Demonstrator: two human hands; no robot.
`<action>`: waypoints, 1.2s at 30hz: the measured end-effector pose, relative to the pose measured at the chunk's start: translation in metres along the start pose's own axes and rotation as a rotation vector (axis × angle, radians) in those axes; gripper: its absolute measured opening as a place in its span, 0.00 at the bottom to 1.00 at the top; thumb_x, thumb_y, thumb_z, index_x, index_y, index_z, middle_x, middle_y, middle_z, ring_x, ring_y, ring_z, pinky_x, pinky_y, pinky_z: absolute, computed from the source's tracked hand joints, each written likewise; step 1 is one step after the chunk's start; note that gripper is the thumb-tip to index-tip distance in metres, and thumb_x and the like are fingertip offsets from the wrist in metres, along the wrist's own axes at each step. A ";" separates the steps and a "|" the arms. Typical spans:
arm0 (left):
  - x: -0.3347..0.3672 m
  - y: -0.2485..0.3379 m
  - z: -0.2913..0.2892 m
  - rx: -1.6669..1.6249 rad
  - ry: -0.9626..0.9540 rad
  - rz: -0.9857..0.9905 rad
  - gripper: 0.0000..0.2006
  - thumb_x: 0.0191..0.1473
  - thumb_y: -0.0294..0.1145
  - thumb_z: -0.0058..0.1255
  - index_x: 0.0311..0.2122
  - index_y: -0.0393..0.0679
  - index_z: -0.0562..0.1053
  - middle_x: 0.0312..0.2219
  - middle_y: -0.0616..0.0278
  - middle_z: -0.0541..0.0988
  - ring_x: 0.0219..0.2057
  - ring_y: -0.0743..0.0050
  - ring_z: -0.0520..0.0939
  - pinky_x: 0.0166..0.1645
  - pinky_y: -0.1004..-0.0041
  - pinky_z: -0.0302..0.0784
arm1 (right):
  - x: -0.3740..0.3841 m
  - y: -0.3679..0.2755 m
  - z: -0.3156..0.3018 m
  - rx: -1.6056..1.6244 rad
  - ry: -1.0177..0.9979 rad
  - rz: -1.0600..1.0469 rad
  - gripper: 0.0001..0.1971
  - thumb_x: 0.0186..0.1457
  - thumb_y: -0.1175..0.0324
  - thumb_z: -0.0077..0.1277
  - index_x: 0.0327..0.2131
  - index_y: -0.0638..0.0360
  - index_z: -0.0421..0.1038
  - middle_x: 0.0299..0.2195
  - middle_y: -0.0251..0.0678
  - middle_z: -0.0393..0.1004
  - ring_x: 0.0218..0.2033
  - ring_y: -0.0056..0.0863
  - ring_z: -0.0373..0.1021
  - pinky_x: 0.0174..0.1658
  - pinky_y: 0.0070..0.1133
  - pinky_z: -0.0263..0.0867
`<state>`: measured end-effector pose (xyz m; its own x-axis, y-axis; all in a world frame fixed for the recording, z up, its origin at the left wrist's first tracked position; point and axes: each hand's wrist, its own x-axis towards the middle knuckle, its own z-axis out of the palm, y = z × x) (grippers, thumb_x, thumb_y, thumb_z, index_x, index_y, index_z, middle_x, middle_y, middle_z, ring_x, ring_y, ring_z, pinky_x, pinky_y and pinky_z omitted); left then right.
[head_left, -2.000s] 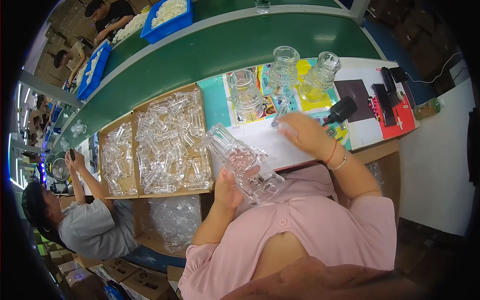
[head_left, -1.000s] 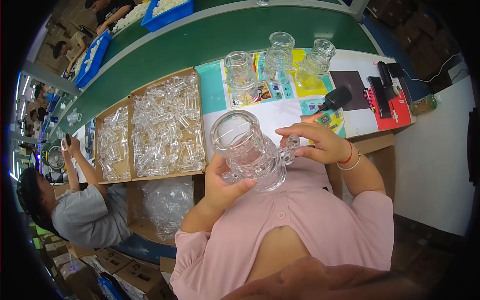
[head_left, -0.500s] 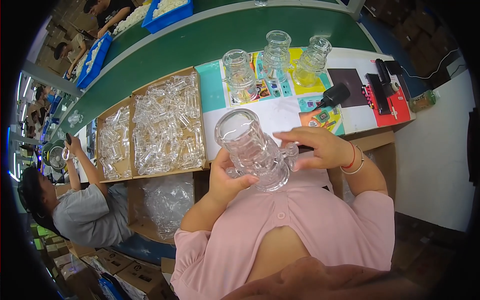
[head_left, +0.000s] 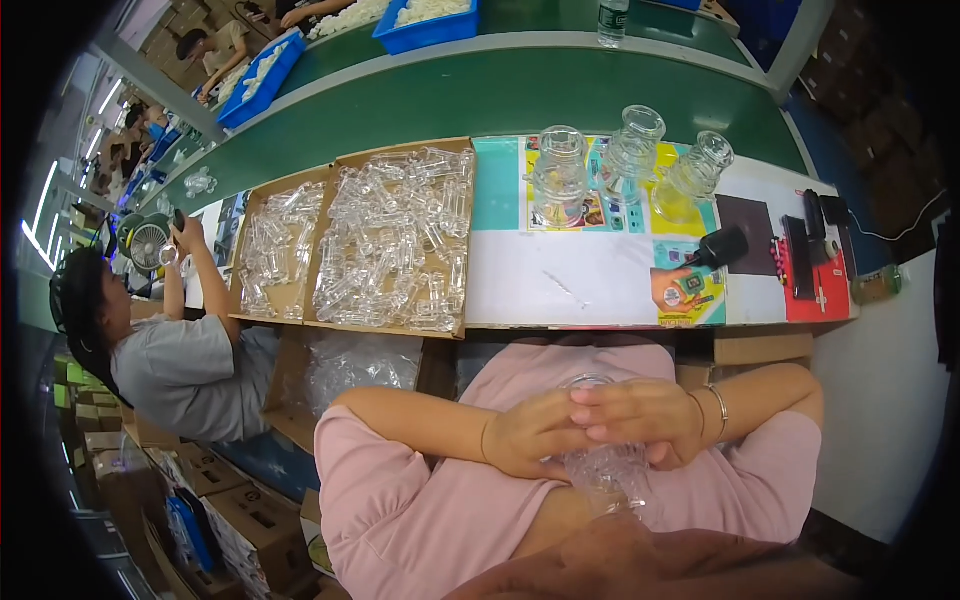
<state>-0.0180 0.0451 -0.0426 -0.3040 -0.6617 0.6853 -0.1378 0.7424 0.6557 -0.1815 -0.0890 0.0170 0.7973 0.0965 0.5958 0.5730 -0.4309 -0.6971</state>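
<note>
A clear, ribbed glass vessel (head_left: 603,480) is held close against my pink top, below the table edge. My left hand (head_left: 530,437) wraps it from the left, fingers closed. From the other side my right hand (head_left: 655,412) closes over it, its fingertips overlapping those of the left. The hands cover the vessel's middle; only a bit of rim and the end nearest me show. On the table stand three similar glass vessels, the left one (head_left: 560,180), the middle one (head_left: 632,150) and the right one (head_left: 693,175), out of reach of both hands.
Left on the table, a large cardboard tray (head_left: 468,250) and a smaller one (head_left: 238,285) hold many small glass tubes. A black nozzle bottle (head_left: 722,246) lies right, near a black case (head_left: 797,255). A co-worker (head_left: 185,365) sits left. Below is an open box with plastic bags (head_left: 360,365).
Both hands have brought the glass vessel down from above the table edge to my body and closed over it. The view has shifted, so the table appears farther right.
</note>
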 end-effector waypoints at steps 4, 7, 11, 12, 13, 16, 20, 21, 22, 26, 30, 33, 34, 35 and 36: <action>0.004 -0.003 -0.011 0.039 -0.073 -0.140 0.31 0.33 0.37 0.63 0.46 0.40 0.66 0.44 0.53 0.67 0.43 0.52 0.69 0.48 0.62 0.64 | -0.005 0.014 0.001 0.068 0.020 0.083 0.24 0.60 0.56 0.25 0.45 0.67 0.62 0.47 0.49 0.63 0.52 0.43 0.59 0.50 0.31 0.59; 0.023 -0.014 -0.035 -0.190 0.102 -0.506 0.32 0.35 0.35 0.61 0.48 0.41 0.63 0.45 0.57 0.67 0.45 0.64 0.70 0.49 0.66 0.64 | 0.011 0.031 -0.013 0.524 0.240 0.554 0.23 0.57 0.55 0.36 0.49 0.65 0.58 0.51 0.43 0.61 0.51 0.30 0.60 0.52 0.25 0.55; 0.032 -0.028 -0.045 -0.630 0.627 -0.856 0.35 0.35 0.34 0.63 0.50 0.37 0.61 0.42 0.57 0.70 0.44 0.67 0.72 0.51 0.68 0.65 | 0.033 0.070 -0.030 0.914 0.703 0.675 0.24 0.58 0.52 0.29 0.47 0.65 0.58 0.42 0.39 0.66 0.44 0.27 0.64 0.51 0.24 0.55; 0.030 -0.031 -0.047 -0.626 0.621 -0.854 0.35 0.35 0.34 0.63 0.50 0.37 0.61 0.42 0.57 0.70 0.44 0.67 0.72 0.51 0.68 0.65 | 0.034 0.070 -0.035 0.515 0.656 0.529 0.23 0.58 0.54 0.30 0.47 0.65 0.58 0.42 0.40 0.66 0.44 0.28 0.64 0.53 0.26 0.53; 0.030 -0.032 -0.052 -0.639 0.662 -0.816 0.35 0.35 0.33 0.63 0.50 0.37 0.60 0.43 0.55 0.70 0.45 0.65 0.72 0.51 0.67 0.65 | 0.035 0.069 -0.041 0.121 0.595 0.375 0.22 0.58 0.55 0.30 0.47 0.65 0.57 0.41 0.40 0.66 0.45 0.28 0.63 0.55 0.28 0.51; 0.023 -0.026 -0.058 -0.514 0.698 -0.722 0.35 0.36 0.33 0.62 0.51 0.37 0.59 0.45 0.51 0.68 0.46 0.62 0.71 0.52 0.63 0.64 | 0.035 0.046 -0.054 -0.377 0.312 0.380 0.16 0.48 0.64 0.43 0.41 0.61 0.64 0.39 0.36 0.68 0.46 0.30 0.63 0.57 0.39 0.43; 0.012 -0.036 -0.060 0.083 0.466 -0.346 0.35 0.35 0.30 0.62 0.50 0.38 0.59 0.47 0.48 0.67 0.47 0.57 0.70 0.51 0.61 0.65 | 0.031 0.049 -0.045 -0.694 0.230 0.253 0.16 0.34 0.73 0.53 0.33 0.55 0.69 0.33 0.30 0.71 0.42 0.31 0.66 0.56 0.45 0.42; 0.014 -0.034 -0.065 0.080 0.464 -0.351 0.35 0.35 0.30 0.62 0.50 0.38 0.59 0.47 0.48 0.67 0.47 0.57 0.70 0.51 0.61 0.65 | 0.029 0.051 -0.044 -0.736 0.229 0.216 0.15 0.34 0.73 0.53 0.32 0.55 0.68 0.33 0.29 0.72 0.41 0.30 0.66 0.56 0.46 0.43; 0.018 -0.029 -0.074 0.319 0.298 -0.219 0.35 0.34 0.29 0.62 0.50 0.38 0.60 0.46 0.47 0.68 0.47 0.55 0.71 0.51 0.61 0.65 | 0.028 0.054 -0.043 -0.733 0.230 0.221 0.15 0.34 0.73 0.53 0.32 0.55 0.68 0.33 0.29 0.72 0.41 0.30 0.66 0.56 0.46 0.43; 0.028 -0.028 -0.084 0.674 0.018 0.028 0.26 0.39 0.28 0.55 0.47 0.41 0.62 0.45 0.49 0.69 0.46 0.52 0.72 0.52 0.57 0.64 | 0.024 0.070 -0.043 -0.731 0.258 0.131 0.13 0.35 0.72 0.54 0.30 0.55 0.67 0.34 0.31 0.72 0.41 0.30 0.67 0.55 0.48 0.43; 0.032 -0.030 -0.103 0.915 -0.143 0.223 0.18 0.48 0.28 0.48 0.46 0.42 0.63 0.44 0.52 0.70 0.45 0.54 0.72 0.51 0.56 0.65 | 0.017 0.081 -0.052 -0.580 0.375 0.117 0.14 0.41 0.72 0.51 0.35 0.58 0.64 0.39 0.42 0.69 0.42 0.36 0.66 0.55 0.48 0.43; 0.020 -0.047 -0.150 1.117 0.080 0.126 0.21 0.46 0.29 0.53 0.46 0.41 0.62 0.44 0.50 0.69 0.45 0.55 0.72 0.51 0.59 0.65 | -0.011 0.094 -0.053 -0.615 0.460 0.163 0.15 0.44 0.72 0.48 0.38 0.60 0.61 0.42 0.49 0.65 0.44 0.41 0.64 0.56 0.48 0.43; 0.018 -0.063 -0.170 0.898 0.317 -0.032 0.24 0.43 0.30 0.56 0.46 0.40 0.61 0.43 0.49 0.70 0.44 0.57 0.72 0.51 0.62 0.65 | -0.021 0.095 -0.052 -0.659 0.473 0.206 0.15 0.44 0.72 0.48 0.38 0.61 0.61 0.42 0.49 0.64 0.45 0.43 0.62 0.55 0.47 0.44; 0.022 -0.079 -0.190 0.667 0.546 -0.185 0.28 0.39 0.30 0.60 0.46 0.40 0.60 0.42 0.49 0.70 0.44 0.58 0.72 0.50 0.64 0.66 | -0.033 0.096 -0.049 -0.695 0.485 0.246 0.15 0.45 0.72 0.47 0.38 0.62 0.61 0.42 0.49 0.63 0.46 0.44 0.61 0.55 0.46 0.44; 0.039 -0.099 -0.212 0.729 0.622 -0.137 0.32 0.36 0.30 0.62 0.47 0.40 0.59 0.41 0.50 0.70 0.43 0.60 0.73 0.49 0.66 0.67 | -0.051 0.100 -0.047 -0.731 0.433 0.333 0.16 0.44 0.72 0.48 0.39 0.62 0.61 0.42 0.49 0.63 0.47 0.45 0.60 0.55 0.44 0.45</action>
<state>0.1836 -0.0759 -0.0135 0.2830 -0.5290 0.8000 -0.7493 0.3988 0.5287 -0.1734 -0.1787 -0.0643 0.6750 -0.4162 0.6092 -0.0548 -0.8517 -0.5212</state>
